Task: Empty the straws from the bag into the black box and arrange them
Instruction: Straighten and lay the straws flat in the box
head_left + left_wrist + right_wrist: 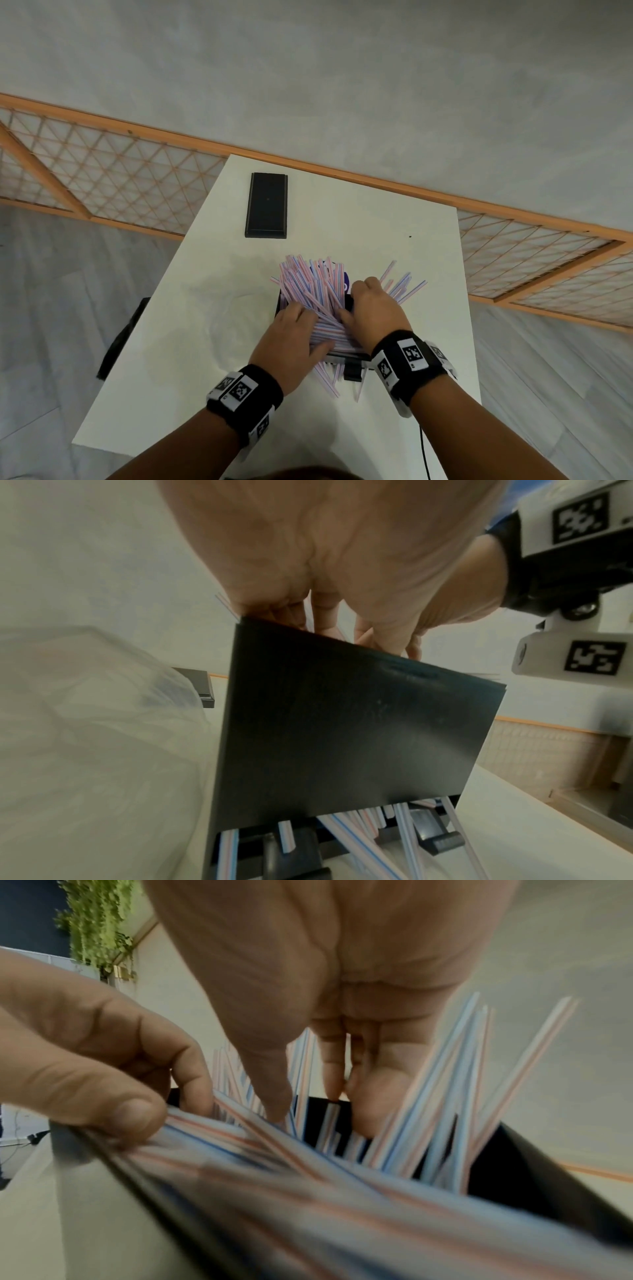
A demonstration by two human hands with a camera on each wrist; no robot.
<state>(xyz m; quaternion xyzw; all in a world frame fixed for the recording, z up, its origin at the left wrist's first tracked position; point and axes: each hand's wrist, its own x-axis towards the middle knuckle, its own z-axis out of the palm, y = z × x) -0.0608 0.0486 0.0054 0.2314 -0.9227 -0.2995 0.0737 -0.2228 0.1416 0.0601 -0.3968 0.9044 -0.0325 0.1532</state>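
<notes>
Your two hands are down in the pile of straws (310, 291), and that makes sense, because the straws are out of the bag now but they are a big mess. Most of them sit in the black box (342, 723) in the middle of the white bench (205, 308), fanned out and pointing every which way, so they need pushing into line. Your left hand (294, 337) has its fingers and thumb curled round a bunch of straws at the near left side of the box, holding them together so they do not slide off. Your right hand (371, 308) is on the right side with its fingers bent down into the straws by the box wall (I cannot tell for sure if it pinches any or only pushes them). With one hand on each side, you can squeeze the pile toward the middle. Some straws stick out past the far right of the box, and a few poke out under the near end by the black clips, so those still need tucking in. The soft clear bag (85, 723) lies just left of the box, out of your way, and it looks empty. A black lid (266, 205) lies well apart at the far end of the bench, leaving you room to work.
</notes>
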